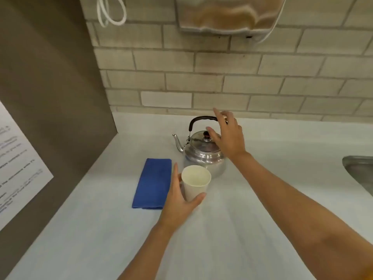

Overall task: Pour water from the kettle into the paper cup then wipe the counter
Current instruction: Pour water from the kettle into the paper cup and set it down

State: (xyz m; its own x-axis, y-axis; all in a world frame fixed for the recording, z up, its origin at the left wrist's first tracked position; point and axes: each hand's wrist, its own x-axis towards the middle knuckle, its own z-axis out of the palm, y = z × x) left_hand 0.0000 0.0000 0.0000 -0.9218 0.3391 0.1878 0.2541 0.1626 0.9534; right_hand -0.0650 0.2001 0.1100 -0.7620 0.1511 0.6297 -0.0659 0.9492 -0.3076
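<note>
A shiny steel kettle (201, 152) with a black arched handle stands near the back of the pale counter (252, 209), spout pointing left. My right hand (228, 134) hovers at the right end of the handle, fingers spread, not closed on it. In front of the kettle stands an upright white paper cup (196, 182), which looks empty. My left hand (179, 199) wraps around its left side and base. A folded blue cloth (153, 183) lies flat just left of the cup.
A tiled wall (222, 81) runs behind the counter. A brown panel (50, 98) bearing a printed sheet (18, 164) closes off the left side. A steel sink edge (361, 170) shows at the far right. A dispenser (228, 15) and white cord (111, 11) hang above.
</note>
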